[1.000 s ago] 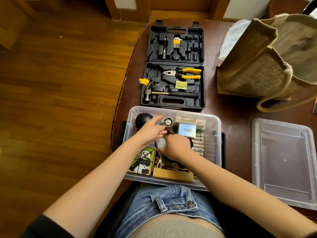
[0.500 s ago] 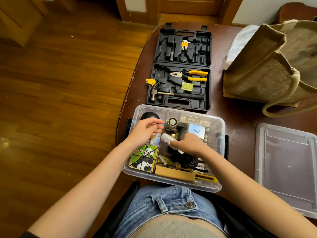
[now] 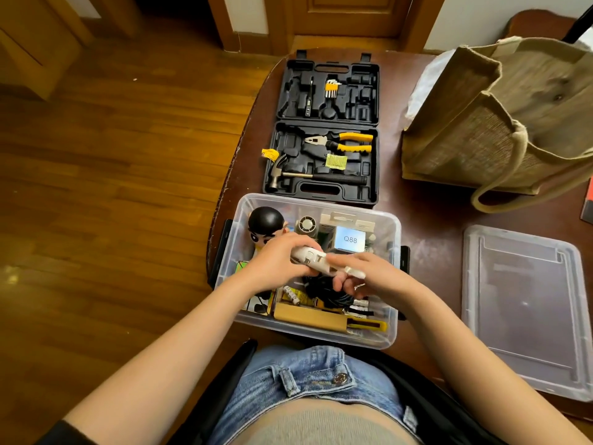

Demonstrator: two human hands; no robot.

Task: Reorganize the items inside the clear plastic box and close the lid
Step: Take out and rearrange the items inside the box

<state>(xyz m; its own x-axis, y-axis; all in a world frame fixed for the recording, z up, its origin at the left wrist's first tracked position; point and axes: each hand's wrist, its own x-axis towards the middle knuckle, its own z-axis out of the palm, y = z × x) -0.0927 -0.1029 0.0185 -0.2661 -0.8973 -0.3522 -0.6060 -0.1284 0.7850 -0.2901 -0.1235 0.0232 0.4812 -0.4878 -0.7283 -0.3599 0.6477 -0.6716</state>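
I have lifted the white gadget (image 3: 316, 260) up out of the clear plastic box (image 3: 393, 234) at the frame's middle, my left hand (image 3: 276, 263) and right hand (image 3: 369, 279) both gripping it, so sorting goes on while the lid (image 3: 523, 303) waits at the right.

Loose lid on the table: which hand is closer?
Right. The right hand grips the white device over the clear box, on the side facing the lid; the left hand holds the device's far end.
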